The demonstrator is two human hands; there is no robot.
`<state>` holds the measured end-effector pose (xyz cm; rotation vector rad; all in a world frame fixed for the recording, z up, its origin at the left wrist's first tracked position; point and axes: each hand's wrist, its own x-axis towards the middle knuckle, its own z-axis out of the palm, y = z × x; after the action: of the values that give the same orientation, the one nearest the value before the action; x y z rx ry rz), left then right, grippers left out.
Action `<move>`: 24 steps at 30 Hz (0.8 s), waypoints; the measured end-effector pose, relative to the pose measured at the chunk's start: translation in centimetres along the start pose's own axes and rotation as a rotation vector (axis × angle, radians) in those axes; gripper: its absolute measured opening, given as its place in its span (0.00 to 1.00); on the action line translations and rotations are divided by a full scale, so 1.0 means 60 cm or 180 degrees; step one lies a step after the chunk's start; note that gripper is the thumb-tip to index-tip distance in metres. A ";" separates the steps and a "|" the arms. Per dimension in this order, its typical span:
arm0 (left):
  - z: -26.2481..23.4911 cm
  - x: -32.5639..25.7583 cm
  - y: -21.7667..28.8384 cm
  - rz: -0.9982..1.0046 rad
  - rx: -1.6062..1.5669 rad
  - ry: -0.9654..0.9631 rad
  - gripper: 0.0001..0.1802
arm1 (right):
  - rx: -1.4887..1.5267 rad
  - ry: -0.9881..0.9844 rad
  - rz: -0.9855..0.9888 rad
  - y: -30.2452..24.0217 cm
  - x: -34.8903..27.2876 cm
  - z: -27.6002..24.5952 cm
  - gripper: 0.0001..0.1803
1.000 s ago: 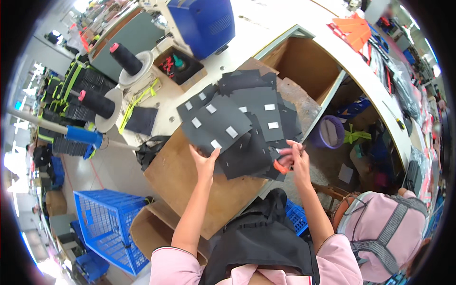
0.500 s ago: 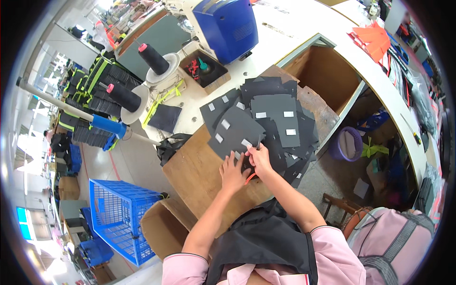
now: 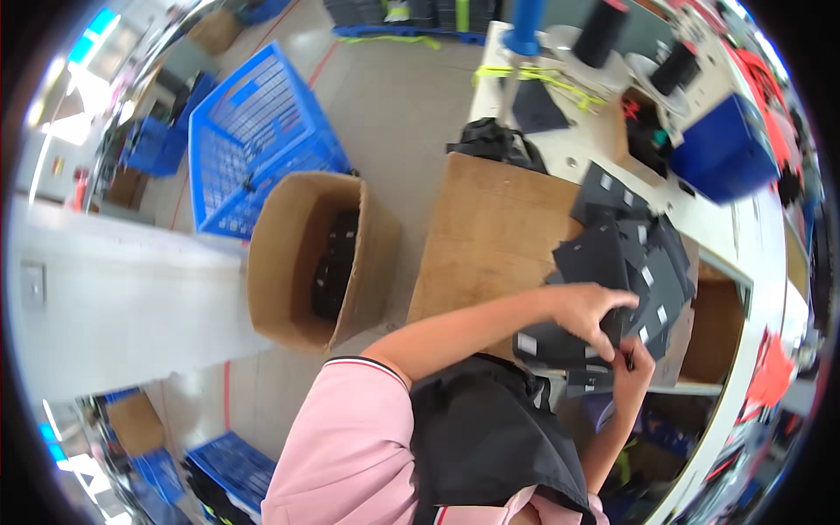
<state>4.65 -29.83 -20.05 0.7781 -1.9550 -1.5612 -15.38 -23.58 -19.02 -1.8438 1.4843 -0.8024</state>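
Note:
Black flat fabric panels, several with small white patches, lie in an overlapping pile on the right part of a brown cardboard sheet. My left hand reaches across over the near part of the pile, thumb and fingers spread apart over a dark panel. Just to its right, my right hand is closed, its fingers curled around a small dark thing too small to name. The two hands are close together at the near edge of the pile. Another dark panel with a white patch shows beneath my left forearm.
A tall cardboard box with dark pieces inside stands left of the cardboard sheet. Beyond it is a blue plastic crate. Black thread cones and a blue machine housing are on the white table at far right.
The view has swung left, bringing the box's dark contents into sight. My left hand has gone from lying flat on a panel to a spread thumb-and-fingers shape near my right hand.

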 end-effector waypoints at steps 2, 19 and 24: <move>0.027 -0.026 -0.015 -0.0180 0.0030 0.0073 0.40 | -0.0001 -0.0153 0.0070 -0.005 -0.011 0.015 0.07; 0.029 -0.093 -0.010 -0.1602 -0.1880 0.1968 0.12 | -0.0105 0.0440 -0.0016 -0.055 -0.018 0.097 0.20; 0.044 -0.099 0.002 -0.1704 -0.2202 0.1982 0.11 | -0.0216 0.0475 -0.0018 -0.049 -0.059 0.079 0.18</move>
<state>6.96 -23.82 -20.74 1.3162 -0.7146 -1.8178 -10.57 -19.17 -19.88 -1.8731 1.6175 -0.9200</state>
